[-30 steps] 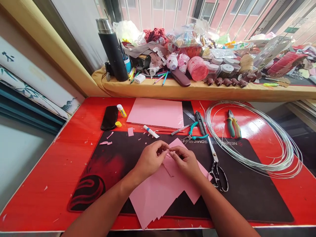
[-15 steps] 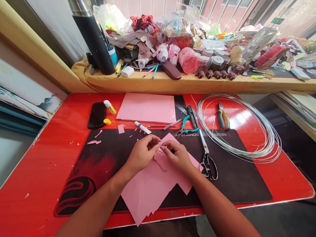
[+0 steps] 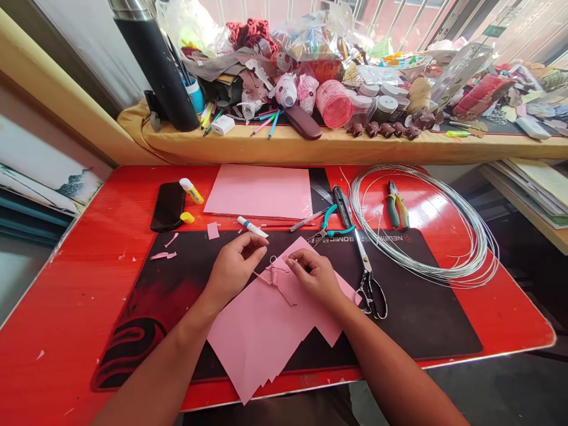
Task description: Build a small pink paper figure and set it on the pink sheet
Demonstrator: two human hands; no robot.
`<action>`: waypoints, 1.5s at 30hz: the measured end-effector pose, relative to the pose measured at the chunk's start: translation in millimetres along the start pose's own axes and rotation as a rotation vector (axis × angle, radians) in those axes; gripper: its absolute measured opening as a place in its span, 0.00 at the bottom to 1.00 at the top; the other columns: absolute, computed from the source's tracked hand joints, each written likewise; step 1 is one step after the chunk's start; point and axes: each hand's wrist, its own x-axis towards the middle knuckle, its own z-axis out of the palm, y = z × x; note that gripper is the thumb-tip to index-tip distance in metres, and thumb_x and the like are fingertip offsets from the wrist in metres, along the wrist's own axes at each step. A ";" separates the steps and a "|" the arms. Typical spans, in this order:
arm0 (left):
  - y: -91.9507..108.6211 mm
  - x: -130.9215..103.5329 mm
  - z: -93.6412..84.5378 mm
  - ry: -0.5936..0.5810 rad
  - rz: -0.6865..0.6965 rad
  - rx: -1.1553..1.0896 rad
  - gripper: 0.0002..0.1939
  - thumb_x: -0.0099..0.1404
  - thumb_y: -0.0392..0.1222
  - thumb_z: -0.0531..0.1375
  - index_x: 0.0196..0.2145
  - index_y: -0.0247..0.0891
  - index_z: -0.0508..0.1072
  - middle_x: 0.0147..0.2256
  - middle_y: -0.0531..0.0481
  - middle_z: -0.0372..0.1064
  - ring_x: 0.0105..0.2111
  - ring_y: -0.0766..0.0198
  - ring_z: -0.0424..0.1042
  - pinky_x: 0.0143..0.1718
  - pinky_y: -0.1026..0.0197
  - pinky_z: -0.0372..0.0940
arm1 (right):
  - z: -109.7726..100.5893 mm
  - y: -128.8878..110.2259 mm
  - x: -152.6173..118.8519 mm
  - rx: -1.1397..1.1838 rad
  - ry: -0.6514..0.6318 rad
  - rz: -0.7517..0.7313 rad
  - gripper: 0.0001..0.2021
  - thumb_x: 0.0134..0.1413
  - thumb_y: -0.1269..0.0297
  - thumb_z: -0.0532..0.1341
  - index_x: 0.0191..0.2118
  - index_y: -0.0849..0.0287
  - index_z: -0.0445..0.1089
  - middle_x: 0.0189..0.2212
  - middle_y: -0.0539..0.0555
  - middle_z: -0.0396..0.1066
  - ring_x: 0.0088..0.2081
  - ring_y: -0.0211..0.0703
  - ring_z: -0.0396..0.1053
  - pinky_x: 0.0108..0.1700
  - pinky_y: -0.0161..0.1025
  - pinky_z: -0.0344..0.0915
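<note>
A small stick figure (image 3: 275, 277) of thin wire wrapped in pink, with a bare ring at its top, hangs over or rests on the pink paper sheets (image 3: 252, 337). My right hand (image 3: 313, 273) pinches the end of its right-side arm between thumb and forefinger. Up to the left of the figure, my left hand (image 3: 237, 263) is apart from it. Its thumb and forefinger are drawn nearly together, and whatever lies between them is too small to make out. The fanned sheets lie under both hands on a black desk mat (image 3: 417, 313).
Scissors (image 3: 370, 287), teal-handled pliers (image 3: 331, 228) and a utility knife (image 3: 342, 204) lie right of my hands. Beyond are a wire coil (image 3: 479, 248) and combination pliers (image 3: 397, 207). A glue stick (image 3: 190, 190), phone (image 3: 167, 206), marker (image 3: 252, 226) and pink paper stack (image 3: 260, 192) sit farther back.
My left hand has moved left, away from my right hand and the stick figure. The figure's ring and arms now show between the hands. My right hand stays at nearly the same spot.
</note>
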 end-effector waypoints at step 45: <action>6.2 -4.9 -6.5 -0.158 0.146 0.087 0.08 0.66 0.46 0.62 0.35 0.42 0.80 0.32 0.51 0.75 0.31 0.61 0.69 0.33 0.60 0.65 | 4.3 -29.9 1.6 -0.078 0.020 -0.081 0.10 0.66 0.58 0.61 0.37 0.56 0.78 0.21 0.46 0.64 0.23 0.38 0.59 0.27 0.36 0.55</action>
